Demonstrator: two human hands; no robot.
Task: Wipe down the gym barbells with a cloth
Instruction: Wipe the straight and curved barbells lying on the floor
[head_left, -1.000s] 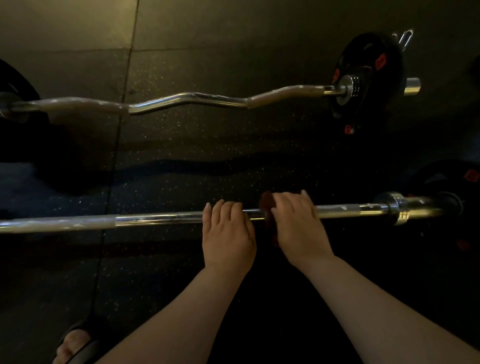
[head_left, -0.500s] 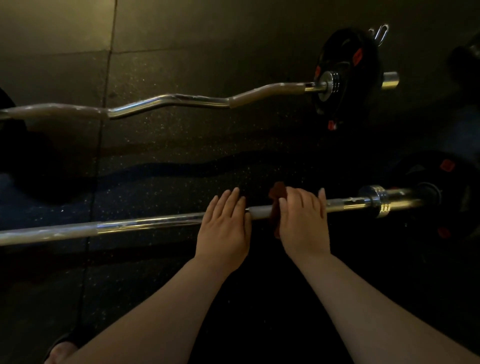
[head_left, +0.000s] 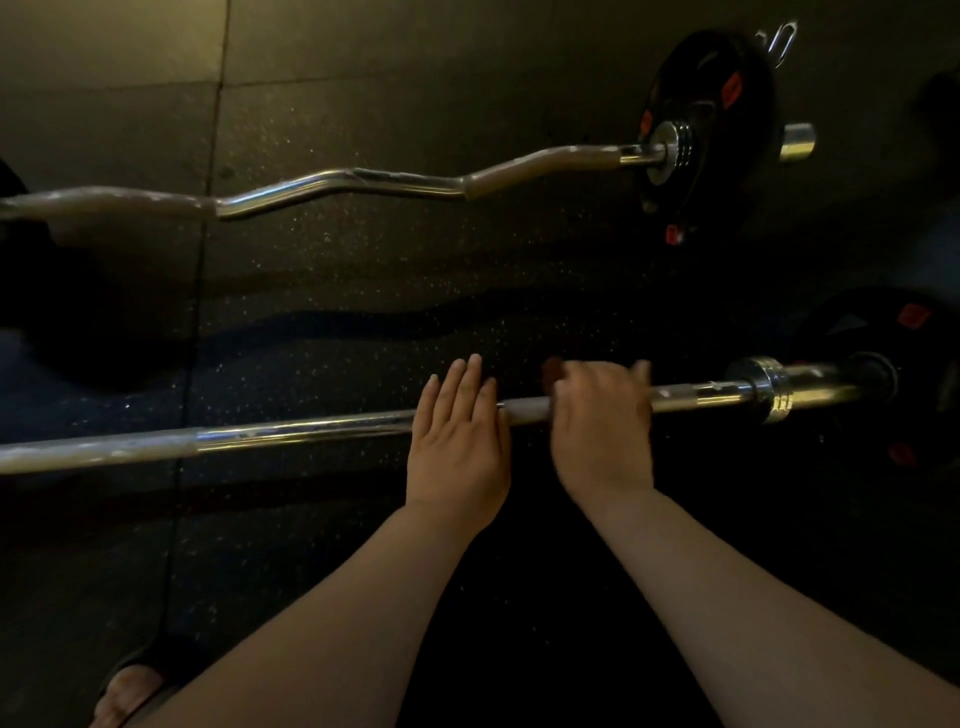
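Down on the dark speckled rubber floor, the straight barbell lies across the near part of the view, running left to right, and both hands are on it. The left hand lies flat over the shaft, fingers straight and close together, pressing down and gripping nothing. Just to its right, the right hand is curled over the bar, a little blurred, with a dark red cloth bunched under its fingers. Only a scrap of it shows, poking out at the far side of the knuckles. So the cloth sits on the shaft, between the left hand and the chrome collar near the right end. Past that collar is a black weight plate with red marks, mostly lost in shadow. Farther out, well apart from the hands, an EZ curl bar lies roughly parallel, with a black plate on its right end and a spring clip just behind. Bottom left, there's a foot in a dark sandal.
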